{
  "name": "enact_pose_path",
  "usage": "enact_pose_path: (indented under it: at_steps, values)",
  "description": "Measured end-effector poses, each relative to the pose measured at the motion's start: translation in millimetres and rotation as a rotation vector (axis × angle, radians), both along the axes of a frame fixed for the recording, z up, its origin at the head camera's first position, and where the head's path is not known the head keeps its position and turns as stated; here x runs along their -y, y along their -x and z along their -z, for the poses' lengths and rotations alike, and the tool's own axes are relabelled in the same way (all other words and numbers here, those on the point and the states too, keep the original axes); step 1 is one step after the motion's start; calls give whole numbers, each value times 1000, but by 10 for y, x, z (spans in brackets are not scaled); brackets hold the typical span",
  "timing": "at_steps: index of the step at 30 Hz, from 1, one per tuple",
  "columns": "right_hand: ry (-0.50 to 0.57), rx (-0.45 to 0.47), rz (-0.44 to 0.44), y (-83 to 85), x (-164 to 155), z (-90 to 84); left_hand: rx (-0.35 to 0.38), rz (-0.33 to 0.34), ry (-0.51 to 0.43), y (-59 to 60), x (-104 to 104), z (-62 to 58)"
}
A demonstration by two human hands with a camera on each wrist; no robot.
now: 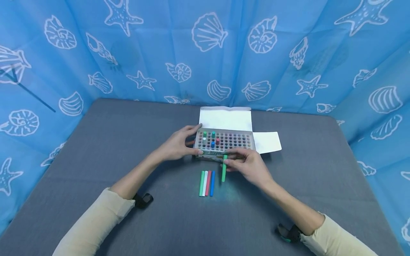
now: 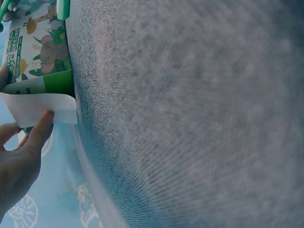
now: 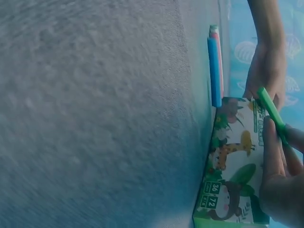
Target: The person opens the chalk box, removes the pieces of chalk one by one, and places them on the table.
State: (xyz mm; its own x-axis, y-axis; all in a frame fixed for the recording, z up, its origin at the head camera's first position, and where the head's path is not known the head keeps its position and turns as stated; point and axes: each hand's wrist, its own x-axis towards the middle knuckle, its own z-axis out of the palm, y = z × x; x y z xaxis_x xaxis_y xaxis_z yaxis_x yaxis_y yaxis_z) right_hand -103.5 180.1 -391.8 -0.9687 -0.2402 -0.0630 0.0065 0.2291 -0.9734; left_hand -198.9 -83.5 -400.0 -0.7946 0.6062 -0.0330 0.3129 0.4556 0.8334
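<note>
In the head view, a person is sitting at a gray table (image 1: 96, 149) with blue shell-printed curtains (image 1: 144, 46) hanging around it. An open chalk box (image 1: 224, 142) is standing near the middle of the table, its white lid flaps (image 1: 225, 119) folded back to the far side and to the right. Inside, a grid of holes is showing, and a few chalk ends — green, white, blue, red — are standing in the left part. The left hand (image 1: 177, 144) is holding the left end of the box, fingers curled around its corner. The right hand (image 1: 248, 163) is pinching a green chalk stick (image 1: 224, 169) just at the near wall of the box; the stick is pointing toward the near side. Just to the left of it, four chalk sticks (image 1: 206, 183) are lying side by side on the table, touching each other: green, white, red and blue.

In the left wrist view, the left hand (image 2: 21, 156) is touching the white flap (image 2: 40, 109) of the box with a fingertip, and the printed side of the box (image 2: 40, 52) with cartoon animals is showing above it.

In the right wrist view, the right hand (image 3: 280, 175) is gripping the green chalk stick (image 3: 270, 111) between its fingers — the stick is lying over the printed box wall (image 3: 232, 161). The blue chalk stick (image 3: 214, 71) is lying on the table just beside the box, and the left hand (image 3: 267, 71) is resting at the box's far end.
</note>
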Motion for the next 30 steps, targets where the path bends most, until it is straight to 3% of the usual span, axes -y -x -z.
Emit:
enact_pose_path:
  at_steps: [19,30]
  values:
    - [-59,164,-46,-50,58,227,0,-9,-9,13,-13,6]
    - [-118,196,-27,-23,79,310,-2,-8,-5,6,-4,16]
